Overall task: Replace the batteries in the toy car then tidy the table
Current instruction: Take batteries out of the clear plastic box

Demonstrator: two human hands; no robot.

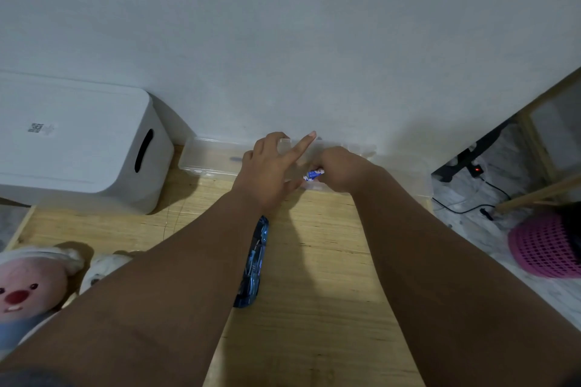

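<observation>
A clear plastic box [210,157] lies along the wall at the back of the wooden table [314,261]. My left hand [270,170] rests over the box, index finger stretched out toward the wall, nothing visible in its grip. My right hand [339,170] is closed around a small blue-and-white battery pack [313,174] at the box's front edge. The blue toy car [253,261] lies on the table below my left forearm, partly hidden by it.
A white bin with a slot handle [78,141] stands at the back left. A pink plush toy [25,289] sits at the front left. Off the table's right edge are a pink basket [547,245], cables and a power strip [474,170].
</observation>
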